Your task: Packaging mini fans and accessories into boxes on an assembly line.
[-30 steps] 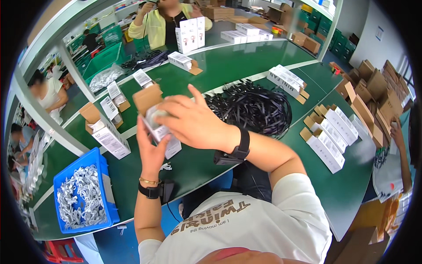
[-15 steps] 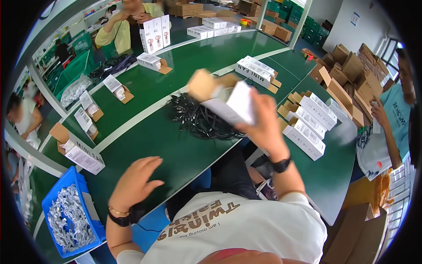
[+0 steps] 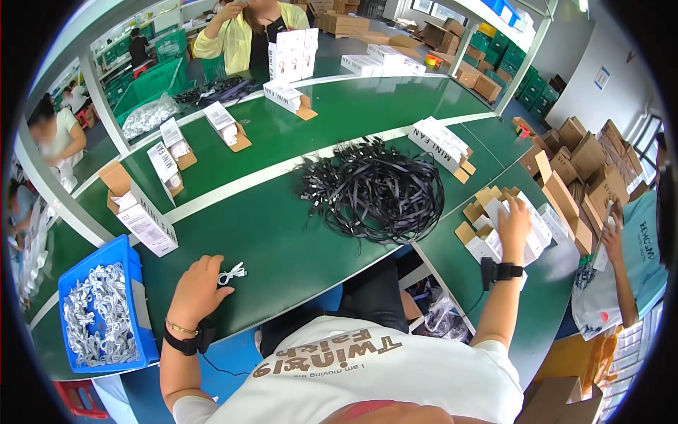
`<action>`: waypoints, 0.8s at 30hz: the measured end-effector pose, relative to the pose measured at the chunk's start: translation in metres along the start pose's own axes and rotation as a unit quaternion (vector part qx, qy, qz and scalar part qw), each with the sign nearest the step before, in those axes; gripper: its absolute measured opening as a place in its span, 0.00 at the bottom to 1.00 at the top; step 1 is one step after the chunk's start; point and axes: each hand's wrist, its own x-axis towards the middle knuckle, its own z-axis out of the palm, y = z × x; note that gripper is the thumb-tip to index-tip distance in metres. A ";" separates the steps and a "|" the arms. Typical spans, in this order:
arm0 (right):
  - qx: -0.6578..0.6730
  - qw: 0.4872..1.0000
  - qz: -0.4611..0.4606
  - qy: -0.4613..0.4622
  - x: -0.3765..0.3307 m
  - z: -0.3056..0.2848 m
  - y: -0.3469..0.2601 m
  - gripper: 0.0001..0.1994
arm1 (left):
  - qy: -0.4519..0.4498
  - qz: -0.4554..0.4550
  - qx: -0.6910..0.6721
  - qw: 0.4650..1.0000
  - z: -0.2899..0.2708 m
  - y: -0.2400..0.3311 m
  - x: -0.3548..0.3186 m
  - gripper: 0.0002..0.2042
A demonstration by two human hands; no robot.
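Nearest, the left hand (image 3: 198, 291) curls loosely over a coiled white cable (image 3: 232, 273) on the green table (image 3: 282, 233), seemingly pinning it ready to hand. The right hand (image 3: 513, 225) rests open-fingered on white cartons (image 3: 505, 230). Leftward, a blue bin (image 3: 134, 311) holds more white cables; beyond lies a heap of black straps (image 3: 374, 187).

Long green workbenches (image 3: 282, 233) curving across the floor, split by a white divider strip (image 3: 268, 173). Stacks of green crates (image 3: 152, 81) and brown cartons (image 3: 480, 81) along the far side, grey wall (image 3: 579, 49) at right. Bright, even light overhead, windows (image 3: 431, 7) glowing at the back.
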 end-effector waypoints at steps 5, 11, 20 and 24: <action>0.267 0.953 -0.145 -0.022 0.035 0.040 -0.103 0.14 | -0.032 0.016 0.013 0.999 0.020 -0.006 0.006 0.12; 0.094 0.981 -0.137 -0.098 0.061 0.093 -0.129 0.11 | 0.050 -0.003 -0.020 0.999 0.008 -0.016 -0.007 0.09; 0.175 0.938 -0.279 -0.104 0.138 -0.009 -0.153 0.09 | 0.168 -0.142 -0.425 0.878 -0.028 -0.042 0.002 0.04; 0.351 0.868 -0.348 -0.047 0.160 -0.072 -0.191 0.09 | 0.175 -0.030 -0.500 0.848 -0.046 -0.008 0.059 0.06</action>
